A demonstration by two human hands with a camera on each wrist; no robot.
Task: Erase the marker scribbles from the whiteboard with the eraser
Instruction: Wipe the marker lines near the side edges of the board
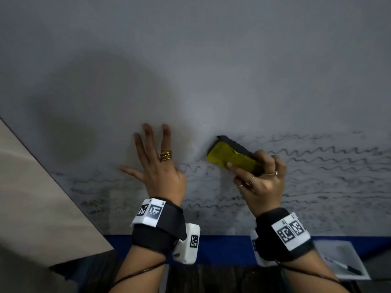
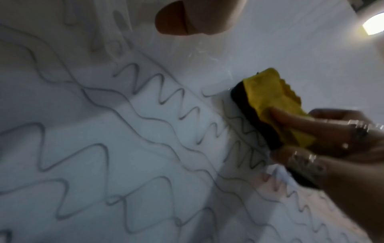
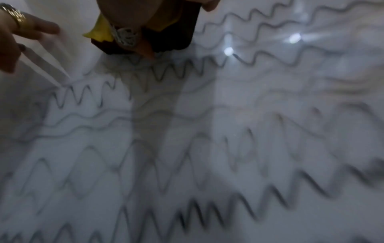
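Two hands are up on the big white whiteboard (image 1: pixel 211 60). The right hand (image 1: pixel 261 182) has its grip wrapped tight around the yellow eraser with the black pad (image 1: pixel 230 154), thumb on the yellow back and fingers curled over the far side. The black pad is pressed on the board, right at the top edge of the wavy black marker scribbles (image 1: pixel 328 161). The eraser is tilted, with its free end pointing up and to the left.

The left hand (image 1: pixel 157 166) lies flat on the board just beside the eraser, not touching it, its grip apart with the fingers spread wide and holding nothing. It has a gold ring (image 1: pixel 165 154) on one finger.

Above both hands the board is bare and wide. Below and to the right, scribbles run in rows down to the blue bottom edge (image 1: pixel 222 244). A tan panel (image 1: pixel 42 197) cuts across the board's left side. A black marker pen (image 1: pixel 347 268) lies in a white tray (image 1: pixel 338 250) under the right wrist.
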